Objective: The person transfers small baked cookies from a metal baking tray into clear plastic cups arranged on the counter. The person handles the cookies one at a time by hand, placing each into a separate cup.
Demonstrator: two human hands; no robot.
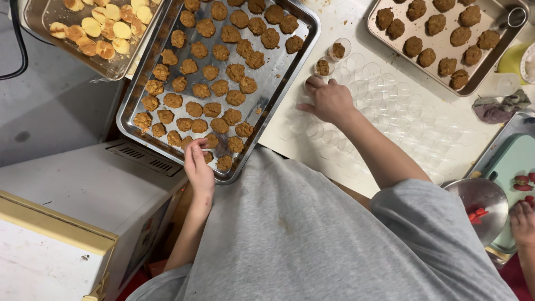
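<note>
Head camera view, looking straight down: a person in a grey shirt works between a large steel tray (278,67) of small brown cookies (193,109) and a white board (334,22) covered with rows of clear plastic cups (384,106). The tray sits just left of the cups, which keeps the cookies within easy reach of both. The left hand (198,164) rests at the tray's near edge, fingers curled around a cookie (210,140) there, the forearm running back toward the body. The right hand (329,100) lies among the cups, fingers bent and pressed close together; whether it pinches anything cannot be told. Two cups beyond its fingertips already hold a cookie (323,67) each. A second tray (490,64) of darker cookies sits at upper right, a clear container of pale slices (103,28) at upper left. Another person's hand (523,223) shows at the right edge beside a metal bowl (482,195).
</note>
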